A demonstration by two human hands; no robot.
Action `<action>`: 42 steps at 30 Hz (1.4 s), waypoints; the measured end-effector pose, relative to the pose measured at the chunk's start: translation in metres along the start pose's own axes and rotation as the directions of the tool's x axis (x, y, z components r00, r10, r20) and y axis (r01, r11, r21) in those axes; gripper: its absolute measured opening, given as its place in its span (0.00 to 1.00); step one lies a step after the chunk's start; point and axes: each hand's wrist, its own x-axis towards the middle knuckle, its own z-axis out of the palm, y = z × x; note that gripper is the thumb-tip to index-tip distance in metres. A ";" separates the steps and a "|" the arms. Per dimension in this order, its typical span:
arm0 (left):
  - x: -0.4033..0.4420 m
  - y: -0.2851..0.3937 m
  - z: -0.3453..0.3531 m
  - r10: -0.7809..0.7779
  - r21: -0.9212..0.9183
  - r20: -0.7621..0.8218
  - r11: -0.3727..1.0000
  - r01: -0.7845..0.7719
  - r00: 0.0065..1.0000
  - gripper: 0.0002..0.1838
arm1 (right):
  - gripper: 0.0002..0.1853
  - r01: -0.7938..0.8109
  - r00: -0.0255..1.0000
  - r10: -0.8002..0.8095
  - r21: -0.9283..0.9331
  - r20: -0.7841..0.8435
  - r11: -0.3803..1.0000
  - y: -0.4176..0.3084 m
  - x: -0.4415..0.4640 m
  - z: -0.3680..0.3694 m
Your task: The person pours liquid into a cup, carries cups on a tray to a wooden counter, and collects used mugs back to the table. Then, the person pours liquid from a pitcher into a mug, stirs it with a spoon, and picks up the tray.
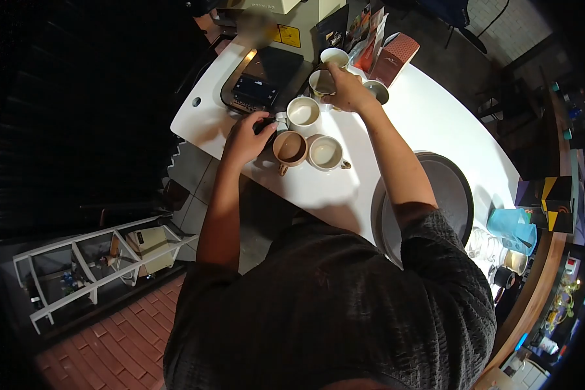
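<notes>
My right hand reaches to the back of the group of cups, its fingers closed on the rim and side of a light cup. Beside that one stands another white cup, and a grey metal-looking cup is partly behind my wrist. My left hand is at the table's near edge, fingers curled round a small dark thing I cannot make out. Close to it are a white cup, a brown cup and a cream cup, all upright.
A black device with a lit display sits on the white table before a beige machine. A dark red box and bags stand behind. Right: a round dark tray and a blue container. A white ladder-like frame lies left.
</notes>
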 end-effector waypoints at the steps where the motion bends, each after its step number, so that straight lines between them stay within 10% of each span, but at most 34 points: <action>1: -0.002 -0.001 -0.001 -0.001 0.002 -0.002 1.000 0.001 1.000 0.22 | 0.46 0.003 1.000 -0.003 0.001 0.000 1.000 0.000 0.002 0.004; 12: -0.021 -0.005 0.001 -0.020 -0.046 0.018 0.999 0.021 1.000 0.24 | 0.39 -0.109 0.880 0.089 -0.015 -0.467 0.994 0.035 -0.075 -0.020; 15: -0.025 -0.004 0.003 0.024 -0.082 -0.007 0.996 -0.025 1.000 0.23 | 0.36 -0.326 0.859 0.283 -0.030 -0.427 0.945 0.050 -0.100 -0.017; 18: -0.027 -0.006 0.010 0.043 -0.135 0.006 0.990 -0.042 0.999 0.23 | 0.39 -0.121 0.864 0.171 0.134 -0.474 0.984 0.084 -0.088 0.015; 33: -0.061 0.001 0.011 -0.008 -0.195 -0.029 0.981 0.002 1.000 0.20 | 0.36 -0.217 0.789 0.298 0.209 -0.537 0.953 0.047 -0.073 0.027; 35: -0.063 0.003 0.012 -0.004 -0.191 -0.039 0.982 -0.004 0.999 0.20 | 0.28 -0.276 0.652 0.200 0.017 -0.732 0.961 0.031 -0.089 0.028; 38: -0.066 0.003 0.012 -0.016 -0.198 -0.044 0.980 0.007 0.999 0.18 | 0.20 -0.023 0.897 0.185 0.376 -0.401 0.926 0.008 -0.133 0.029; 42: -0.065 0.007 0.012 -0.082 -0.234 -0.012 0.969 0.077 0.997 0.17 | 0.23 -0.039 0.999 0.036 0.269 0.018 0.962 -0.007 -0.179 0.041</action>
